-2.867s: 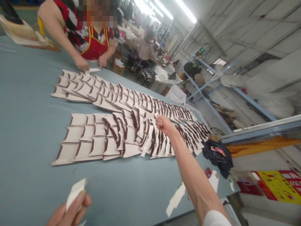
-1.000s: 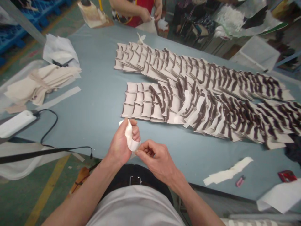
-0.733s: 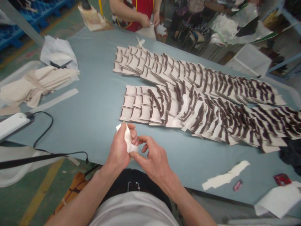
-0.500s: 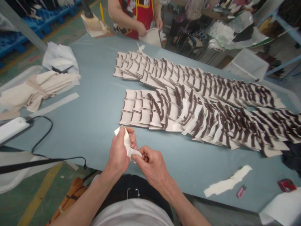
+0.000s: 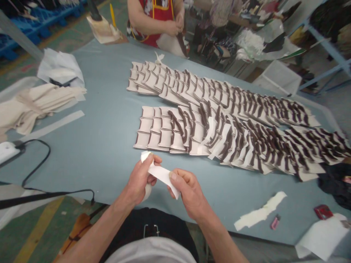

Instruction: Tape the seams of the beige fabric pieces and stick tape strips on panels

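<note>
Over the near edge of the blue-grey table [image 5: 104, 142], my left hand [image 5: 138, 180] is closed round a bunch of white paper strips. My right hand [image 5: 188, 191] pinches the other end of one white strip [image 5: 161, 174], which is stretched between both hands. Just beyond them lie two long rows of overlapping cream pieces with dark brown edges [image 5: 219, 135], fanned out to the right. A few loose white strips lie on the nearer row.
A person in a red apron [image 5: 157, 18] handles a cream piece at the far edge. Cream fabric [image 5: 33, 106] and white sheets [image 5: 60, 67] lie at left, with a black cable [image 5: 41, 160]. A torn white strip [image 5: 260, 213], a small pink object [image 5: 275, 222] and a red one [image 5: 323, 212] lie at right.
My right hand, earlier stretched out over the rows, has come back to my left. The two hands have since drawn apart, pulling one white strip out straight from the bunch.
</note>
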The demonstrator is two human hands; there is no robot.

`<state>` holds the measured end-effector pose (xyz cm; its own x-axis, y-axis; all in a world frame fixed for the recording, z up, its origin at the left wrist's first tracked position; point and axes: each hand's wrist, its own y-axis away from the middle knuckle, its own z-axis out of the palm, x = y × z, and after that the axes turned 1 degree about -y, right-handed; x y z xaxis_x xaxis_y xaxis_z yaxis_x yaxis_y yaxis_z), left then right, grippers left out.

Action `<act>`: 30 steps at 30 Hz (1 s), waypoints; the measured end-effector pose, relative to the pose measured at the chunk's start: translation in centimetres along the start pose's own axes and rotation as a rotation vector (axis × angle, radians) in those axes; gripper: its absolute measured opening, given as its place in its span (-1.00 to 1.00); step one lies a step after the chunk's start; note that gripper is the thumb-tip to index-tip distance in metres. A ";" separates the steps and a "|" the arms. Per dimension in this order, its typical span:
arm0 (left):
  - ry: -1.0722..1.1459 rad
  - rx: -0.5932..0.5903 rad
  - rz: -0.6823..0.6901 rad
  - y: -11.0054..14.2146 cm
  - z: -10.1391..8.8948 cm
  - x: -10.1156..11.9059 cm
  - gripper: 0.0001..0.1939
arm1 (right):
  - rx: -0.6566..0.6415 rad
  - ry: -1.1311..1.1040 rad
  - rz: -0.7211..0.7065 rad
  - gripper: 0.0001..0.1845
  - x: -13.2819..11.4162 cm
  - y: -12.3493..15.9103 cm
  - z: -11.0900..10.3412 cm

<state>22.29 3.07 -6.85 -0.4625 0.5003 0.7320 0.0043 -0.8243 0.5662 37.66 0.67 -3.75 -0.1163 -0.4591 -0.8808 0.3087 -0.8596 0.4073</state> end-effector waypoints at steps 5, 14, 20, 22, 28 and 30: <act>-0.028 -0.107 -0.093 0.5 -0.2 0.1 -0.39 | 0.123 -0.205 -0.004 -0.35 -1.0 -1.0 -0.4; -0.267 -0.272 -0.067 1.4 -0.9 -0.5 -0.31 | 0.184 -0.271 -0.136 -0.41 -5.8 -2.7 -2.6; -0.522 -0.356 -0.013 2.0 -1.8 -0.7 -0.27 | 0.290 -0.372 -0.131 -0.50 -8.6 -4.8 -4.5; -0.610 -0.370 -0.036 2.5 -2.1 -0.8 -0.26 | 0.322 -0.415 -0.119 -0.55 -9.6 -5.5 -5.5; -0.770 -0.215 -0.017 5.7 -2.2 -1.6 -0.35 | 0.393 -0.538 -0.156 -0.65 -11.6 -7.7 -8.3; -0.789 -0.175 -0.008 6.6 -2.2 -2.2 -0.37 | 0.409 -0.532 -0.185 -0.64 -12.1 -8.4 -9.2</act>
<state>21.38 -4.05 -5.55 0.3008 0.4922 0.8168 -0.1655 -0.8166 0.5530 45.17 15.51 1.24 -0.6118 -0.2546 -0.7489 -0.1290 -0.9020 0.4120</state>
